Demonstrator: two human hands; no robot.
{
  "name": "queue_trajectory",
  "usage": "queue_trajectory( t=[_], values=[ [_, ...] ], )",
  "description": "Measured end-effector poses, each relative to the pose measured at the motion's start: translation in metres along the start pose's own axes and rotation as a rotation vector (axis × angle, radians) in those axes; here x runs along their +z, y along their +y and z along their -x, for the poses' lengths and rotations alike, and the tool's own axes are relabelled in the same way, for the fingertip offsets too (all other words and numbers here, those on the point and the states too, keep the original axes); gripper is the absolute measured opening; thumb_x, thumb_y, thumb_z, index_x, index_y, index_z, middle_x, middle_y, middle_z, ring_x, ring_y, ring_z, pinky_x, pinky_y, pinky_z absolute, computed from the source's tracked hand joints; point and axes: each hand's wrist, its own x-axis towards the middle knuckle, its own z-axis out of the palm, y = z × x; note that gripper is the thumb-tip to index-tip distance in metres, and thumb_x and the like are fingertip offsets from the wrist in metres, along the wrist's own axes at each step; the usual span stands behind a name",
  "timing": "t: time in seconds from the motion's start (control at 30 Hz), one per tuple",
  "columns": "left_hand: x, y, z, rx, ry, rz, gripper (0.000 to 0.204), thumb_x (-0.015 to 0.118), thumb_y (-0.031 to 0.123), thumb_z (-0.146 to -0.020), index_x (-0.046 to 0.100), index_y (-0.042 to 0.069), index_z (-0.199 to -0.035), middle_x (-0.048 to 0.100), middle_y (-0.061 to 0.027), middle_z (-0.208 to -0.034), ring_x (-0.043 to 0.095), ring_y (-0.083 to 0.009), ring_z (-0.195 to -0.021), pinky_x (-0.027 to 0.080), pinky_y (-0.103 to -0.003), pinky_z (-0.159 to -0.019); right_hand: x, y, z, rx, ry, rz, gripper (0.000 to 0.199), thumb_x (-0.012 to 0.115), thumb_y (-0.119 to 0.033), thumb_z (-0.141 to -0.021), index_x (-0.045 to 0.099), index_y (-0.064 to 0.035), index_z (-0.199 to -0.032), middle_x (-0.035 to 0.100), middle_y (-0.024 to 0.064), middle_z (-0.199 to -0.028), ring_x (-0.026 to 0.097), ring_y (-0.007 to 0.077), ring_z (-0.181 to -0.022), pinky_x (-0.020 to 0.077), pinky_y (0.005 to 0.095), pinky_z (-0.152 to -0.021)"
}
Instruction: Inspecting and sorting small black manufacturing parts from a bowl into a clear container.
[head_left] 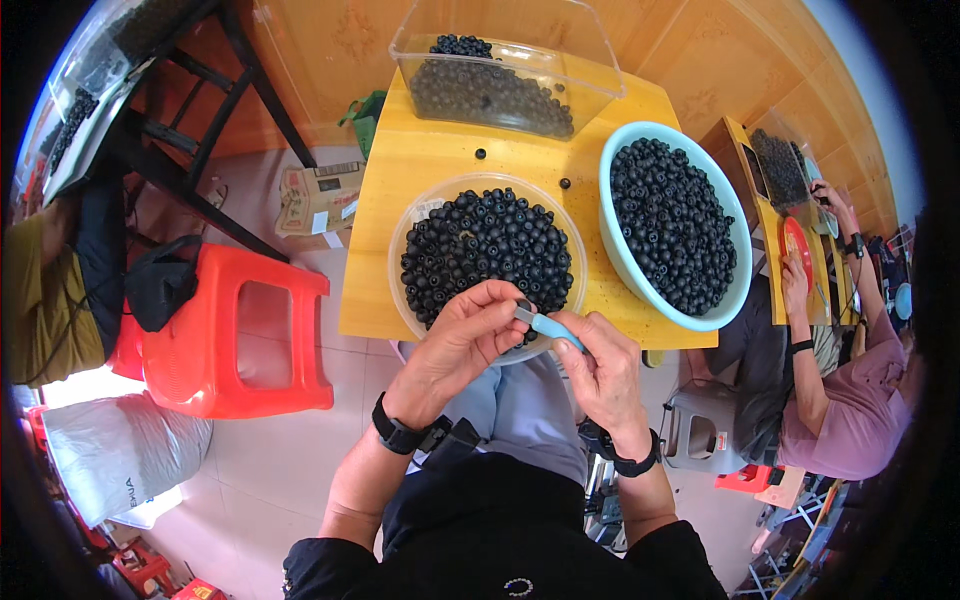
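Over the near side of a clear round tub (397,262), my left hand (455,340) pinches a small black bead (522,304) between thumb and fingertips. My right hand (608,375) is closed round the light blue handle of a small knife (560,331). Its short metal blade reaches to the bead. Black round beads (490,240), several with visible holes, fill the tub beneath my hands. To the right, a light blue basin (741,270) holds many more of these beads.
All this stands on a yellow wooden table (375,300). At its far edge is a clear rectangular bin (590,70) with black beads; two loose beads lie nearby. A red plastic stool (220,330) stands left. Another person (840,410) works at a table on the right.
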Motion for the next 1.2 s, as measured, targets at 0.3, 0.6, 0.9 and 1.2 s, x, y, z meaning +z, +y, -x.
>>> queue_trajectory(
  t=[0.3,0.6,0.9,1.2],
  values=[
    [0.000,0.001,0.000,0.007,-0.040,0.018,0.015,0.057,0.009,-0.087,0.054,0.006,-0.101,0.058,-0.0081,-0.095,0.057,-0.0094,-0.081,0.049,-0.020,-0.072,-0.004,-0.001,-0.001,-0.007,-0.023,0.030,0.017,0.062,-0.012,-0.080,0.063,-0.0058,-0.096,0.054,0.0086,-0.068,0.056,0.0248,-0.056,0.0430,0.0331,-0.050],
    [0.001,0.004,0.004,-0.018,-0.061,0.030,0.013,0.058,0.007,-0.086,0.056,0.003,-0.098,0.062,-0.0049,-0.086,0.060,-0.0085,-0.074,0.052,-0.020,-0.069,-0.005,0.002,-0.002,-0.042,-0.049,-0.004,0.017,0.062,-0.013,-0.080,0.064,-0.0050,-0.095,0.055,0.0084,-0.067,0.056,0.0241,-0.055,0.0429,0.0322,-0.050],
    [0.005,0.009,0.014,-0.003,-0.166,0.027,0.013,0.059,0.005,-0.085,0.057,0.003,-0.097,0.062,-0.0074,-0.088,0.060,-0.0110,-0.072,0.051,-0.022,-0.066,-0.005,0.026,-0.007,0.041,0.103,-0.055,0.019,0.056,-0.013,-0.086,0.062,0.0016,-0.097,0.063,0.0153,-0.083,0.060,0.0265,-0.068,0.0454,0.0321,-0.060],
    [-0.002,0.003,0.005,-0.035,-0.058,0.058,0.014,0.058,0.003,-0.085,0.057,0.004,-0.098,0.062,-0.0074,-0.093,0.062,-0.0121,-0.081,0.054,-0.022,-0.071,0.008,0.001,-0.013,0.146,0.013,-0.503,0.027,0.069,0.001,-0.071,0.062,0.0014,-0.097,0.061,0.0066,-0.082,0.057,0.0101,-0.069,0.0436,0.0222,-0.059]
  ],
)
